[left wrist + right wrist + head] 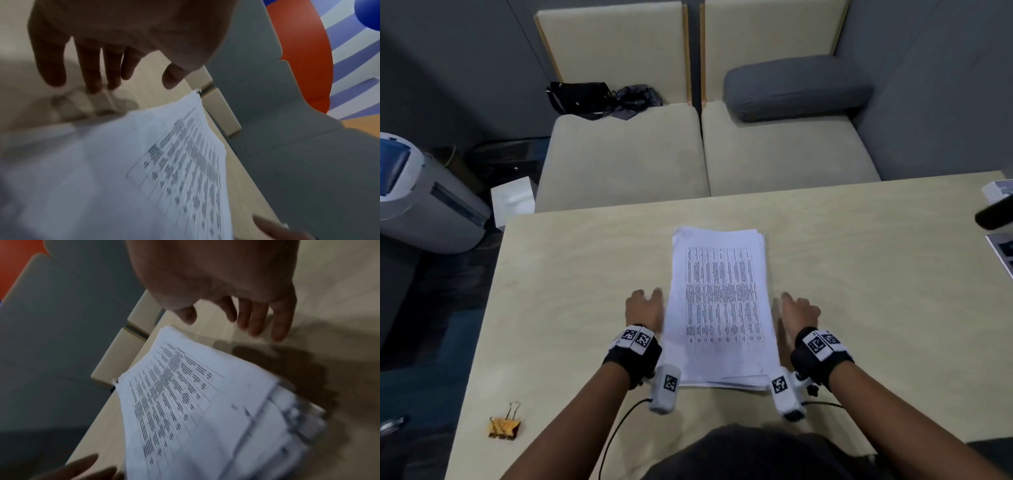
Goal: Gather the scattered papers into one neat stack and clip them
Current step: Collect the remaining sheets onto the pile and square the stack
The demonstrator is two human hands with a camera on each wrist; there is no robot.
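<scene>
A stack of white printed papers (719, 301) lies on the pale wooden table (571, 274), its near edges slightly fanned. My left hand (645, 306) is just left of the stack with fingers straight, holding nothing; the left wrist view shows its fingers (92, 68) spread above the table beside the papers (144, 170). My right hand (798, 308) is just right of the stack, fingers extended; in the right wrist view its fingers (255, 316) hover over the table next to the papers (195, 402). A gold binder clip (505, 425) lies at the table's near left.
Beige sofa seats (626, 154) stand beyond the table's far edge, with a black bag (582, 97) and a grey cushion (794, 89). A grey and blue machine (417, 195) stands on the floor at left. A black object (996, 212) and printed sheets (1001, 250) sit at the table's right edge.
</scene>
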